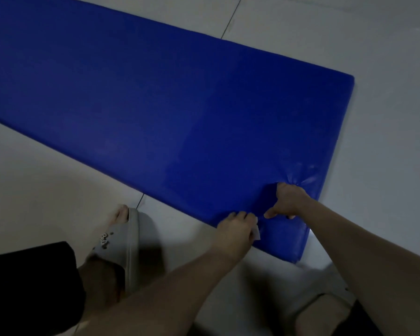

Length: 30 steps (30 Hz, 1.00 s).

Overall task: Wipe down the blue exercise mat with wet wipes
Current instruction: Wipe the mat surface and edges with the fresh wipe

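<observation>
The blue exercise mat (155, 100) lies flat on the pale floor and runs from the upper left to the lower right. My left hand (235, 230) rests at the mat's near edge, close to the right end, with a white wet wipe (256, 233) held under its fingers. My right hand (287, 201) sits just to the right of it, its fingers dug into the mat's cover so that the blue material bunches and creases around them. The two hands are almost touching.
My left foot in a grey slipper (121, 243) stands on the tiled floor (386, 44) just short of the mat's near edge. My right foot in a second slipper (325, 309) is at the bottom right. Dark shorts fill the lower left corner.
</observation>
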### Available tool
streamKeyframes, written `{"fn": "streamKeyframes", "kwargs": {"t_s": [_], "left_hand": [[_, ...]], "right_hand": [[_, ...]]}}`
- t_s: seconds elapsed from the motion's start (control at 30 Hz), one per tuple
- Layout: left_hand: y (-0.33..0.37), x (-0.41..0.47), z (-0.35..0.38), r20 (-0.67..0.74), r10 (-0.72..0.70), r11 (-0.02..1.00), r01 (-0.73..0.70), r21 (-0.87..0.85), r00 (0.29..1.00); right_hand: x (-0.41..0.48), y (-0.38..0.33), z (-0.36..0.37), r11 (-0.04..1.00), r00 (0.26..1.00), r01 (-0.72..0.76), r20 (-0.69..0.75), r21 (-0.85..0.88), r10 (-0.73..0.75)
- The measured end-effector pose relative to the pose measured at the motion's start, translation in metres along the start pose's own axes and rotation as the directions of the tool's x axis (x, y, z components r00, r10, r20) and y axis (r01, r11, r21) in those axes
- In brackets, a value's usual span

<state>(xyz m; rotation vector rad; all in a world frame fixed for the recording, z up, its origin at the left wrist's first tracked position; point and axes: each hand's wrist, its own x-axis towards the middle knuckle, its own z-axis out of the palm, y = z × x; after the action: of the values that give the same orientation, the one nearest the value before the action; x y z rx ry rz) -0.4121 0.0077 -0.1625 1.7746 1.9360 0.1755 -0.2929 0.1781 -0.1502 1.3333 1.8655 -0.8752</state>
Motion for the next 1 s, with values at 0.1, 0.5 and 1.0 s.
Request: {"fn": "streamKeyframes", "kwargs": {"t_s": [0.1, 0.5, 1.0], "left_hand": [[-0.031, -0.004, -0.005, 0.000, 0.045, 0.994, -0.044, 0.101, 0.999], [-0.170, -0.009, -0.060, -0.208, -0.587, 0.806, 0.589, -0.056, 0.783], [-0.124, 0.007, -0.048, -0.190, -0.821, 0.570, 0.752, -0.331, 0.538]], "right_hand": [[0.000, -0.002, -0.003, 1.000, 1.000, -0.004, 0.020, -0.014, 0.004], [0.003, 0.003, 0.001, 1.000, 1.000, 0.005, -0.003, -0.009, -0.005], [-0.012, -0.001, 0.013, 0.998, 0.994, -0.059, -0.088, 0.020, 0.061]]}}
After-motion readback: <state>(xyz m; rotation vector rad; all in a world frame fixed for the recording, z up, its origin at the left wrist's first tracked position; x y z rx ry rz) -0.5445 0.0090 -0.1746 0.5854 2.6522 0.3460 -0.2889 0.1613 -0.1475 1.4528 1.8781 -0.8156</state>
